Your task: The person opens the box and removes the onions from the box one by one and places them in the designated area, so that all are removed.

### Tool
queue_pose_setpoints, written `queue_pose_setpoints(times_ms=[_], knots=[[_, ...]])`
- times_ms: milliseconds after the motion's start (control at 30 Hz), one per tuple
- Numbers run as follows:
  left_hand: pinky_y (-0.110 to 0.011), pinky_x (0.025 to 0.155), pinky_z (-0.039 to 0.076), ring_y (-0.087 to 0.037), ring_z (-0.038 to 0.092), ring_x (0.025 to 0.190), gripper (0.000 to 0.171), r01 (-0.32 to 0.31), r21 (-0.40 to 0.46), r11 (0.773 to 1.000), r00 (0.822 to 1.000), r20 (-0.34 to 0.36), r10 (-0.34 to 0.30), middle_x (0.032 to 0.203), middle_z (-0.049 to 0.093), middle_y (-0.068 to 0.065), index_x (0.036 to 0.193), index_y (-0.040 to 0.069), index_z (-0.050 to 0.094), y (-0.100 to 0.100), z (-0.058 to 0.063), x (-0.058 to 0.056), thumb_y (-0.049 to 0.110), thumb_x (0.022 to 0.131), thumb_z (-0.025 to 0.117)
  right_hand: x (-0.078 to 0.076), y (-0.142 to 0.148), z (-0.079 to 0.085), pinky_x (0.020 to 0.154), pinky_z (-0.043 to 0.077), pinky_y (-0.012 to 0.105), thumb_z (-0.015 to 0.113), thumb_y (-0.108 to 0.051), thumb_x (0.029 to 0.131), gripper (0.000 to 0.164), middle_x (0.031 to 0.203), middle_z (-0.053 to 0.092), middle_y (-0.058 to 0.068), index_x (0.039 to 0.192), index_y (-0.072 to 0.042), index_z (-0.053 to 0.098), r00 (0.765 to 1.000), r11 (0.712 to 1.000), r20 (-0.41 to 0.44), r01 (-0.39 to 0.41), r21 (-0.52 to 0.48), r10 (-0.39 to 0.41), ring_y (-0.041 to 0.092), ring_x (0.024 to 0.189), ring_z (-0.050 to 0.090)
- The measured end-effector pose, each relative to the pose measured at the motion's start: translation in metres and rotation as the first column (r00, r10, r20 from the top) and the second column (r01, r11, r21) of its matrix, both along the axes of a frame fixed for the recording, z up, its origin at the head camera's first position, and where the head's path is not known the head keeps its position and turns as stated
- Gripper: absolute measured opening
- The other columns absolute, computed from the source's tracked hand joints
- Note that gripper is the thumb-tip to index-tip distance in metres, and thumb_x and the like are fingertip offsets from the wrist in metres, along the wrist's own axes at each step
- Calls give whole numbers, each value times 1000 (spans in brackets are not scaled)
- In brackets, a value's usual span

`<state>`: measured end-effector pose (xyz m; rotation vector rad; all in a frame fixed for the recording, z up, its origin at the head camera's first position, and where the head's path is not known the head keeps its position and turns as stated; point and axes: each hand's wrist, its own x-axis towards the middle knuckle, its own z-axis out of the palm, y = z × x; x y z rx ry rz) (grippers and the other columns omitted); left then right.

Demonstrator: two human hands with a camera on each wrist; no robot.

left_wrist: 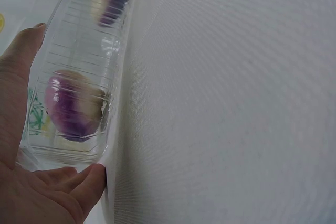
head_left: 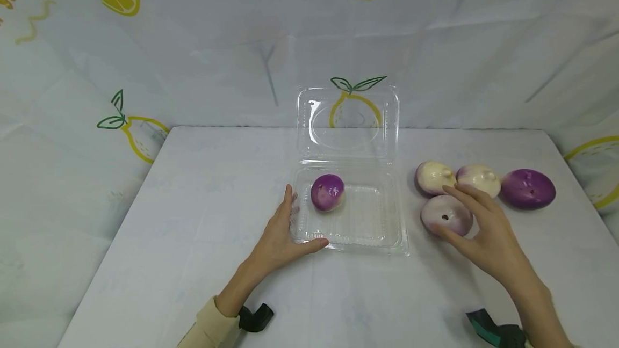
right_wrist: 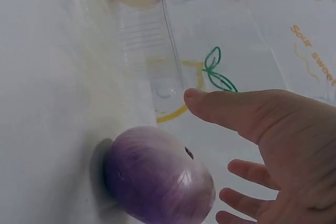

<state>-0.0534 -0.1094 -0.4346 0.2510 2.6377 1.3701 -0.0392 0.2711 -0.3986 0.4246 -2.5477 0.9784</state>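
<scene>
A clear plastic clamshell box [head_left: 353,235] lies with its lid [head_left: 309,144] raised at the back. Inside, toward the left, sits one purple-and-white onion [head_left: 328,193], seen through the box wall in the left wrist view. My left hand [head_left: 282,235] rests against the box's left front corner, fingers along the side and thumb at the front rim. To the right of the box, my right hand [head_left: 488,230] is spread around a pale purple onion [head_left: 447,215]. In the right wrist view, thumb and fingers stand apart from that onion [right_wrist: 157,177], which is on the table.
Behind the pale purple onion are two whitish onions [head_left: 434,177] side by side, with a dark purple onion [head_left: 528,189] to their right. A white cloth with lemon prints [head_left: 217,69] hangs behind the white table [head_left: 203,203].
</scene>
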Motion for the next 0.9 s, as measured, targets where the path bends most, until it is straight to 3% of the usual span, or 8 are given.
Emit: queue_pose_setpoints(times_ms=[67,167,267,333,433,667,833,900], knots=[[-51,123,37,-27,37,153,136,1,9,1000,1000,4,-1,170,26,-8,166,17,-1,0,0,0,55,72,89,0,-5,3,115,18,6,93,-2,62,81,139,55,32,137,-4,63,1000,1000,17,10,-15,-10,54,130,48],[-51,122,37,-27,38,153,136,1,17,1000,1000,10,-1,170,26,-8,166,17,-1,0,1,0,54,72,89,-1,-13,7,113,20,5,93,-3,65,79,141,56,28,139,-8,63,1000,999,23,14,-44,-13,28,142,47],[-51,122,37,-27,38,153,136,-1,10,1000,1000,10,1,170,26,-8,166,17,-1,0,1,0,54,72,89,-5,-24,9,111,23,3,92,-2,64,77,138,60,25,136,-7,65,1000,998,0,8,-58,-8,-1,140,43],[-51,123,37,-27,37,154,136,-2,2,1000,1000,10,2,170,27,-8,166,17,-1,0,1,0,55,71,89,-8,-31,9,110,25,1,93,-1,63,75,136,62,24,133,-3,66,1000,998,-13,-5,-63,4,-11,135,41],[-51,123,36,-27,35,154,136,-3,-4,1000,1000,7,3,170,27,-8,166,16,-1,0,1,0,55,71,89,-12,-42,10,108,27,0,92,-1,64,74,135,63,22,133,-2,65,1000,997,-6,-29,-66,28,-10,132,42],[-51,122,38,-28,38,153,136,-2,10,1000,1000,8,1,170,26,-7,166,17,-1,0,0,0,54,71,90,-19,-66,12,109,25,1,90,-9,74,70,138,61,19,138,-8,62,994,994,70,-82,-71,87,37,131,54],[-51,121,39,-27,39,152,136,-4,13,1000,1000,6,4,170,27,-7,166,18,-1,-1,-2,0,53,72,90,-25,-83,7,108,28,1,90,-9,76,65,136,64,16,135,-8,64,988,987,68,-129,-94,135,36,128,58],[-51,121,39,-27,40,152,136,-3,14,1000,1000,5,3,170,26,-7,166,18,-1,-1,-2,0,53,72,90,-27,-89,5,113,38,13,90,-11,77,64,136,64,16,136,-8,64,987,987,75,-135,-87,142,35,129,58]])
